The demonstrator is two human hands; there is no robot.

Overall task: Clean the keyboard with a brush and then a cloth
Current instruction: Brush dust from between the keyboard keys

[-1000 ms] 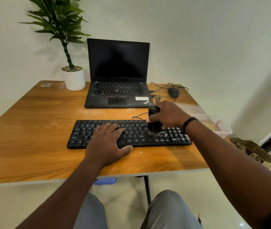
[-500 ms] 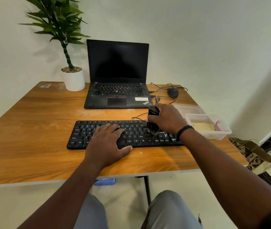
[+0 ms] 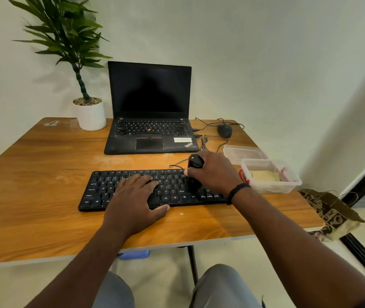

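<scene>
A black keyboard (image 3: 170, 192) lies across the wooden table (image 3: 32, 196) near its front edge. My left hand (image 3: 134, 201) rests flat on the keyboard's middle keys with fingers spread. My right hand (image 3: 216, 174) grips a black brush (image 3: 194, 162) upright, with its bristles down on the right part of the keyboard. A yellowish cloth (image 3: 263, 176) lies in a clear plastic container (image 3: 292, 181) just right of the keyboard.
An open black laptop (image 3: 150, 107) stands behind the keyboard. A potted plant (image 3: 90, 114) is at the back left. A mouse (image 3: 224, 130) with cables and a clear lid (image 3: 243, 153) lie at the back right. A patterned bag (image 3: 332, 212) sits on the floor at right.
My right hand has drawn the brush a little to the left and back along the keyboard's right part. The left hand has stayed in place.
</scene>
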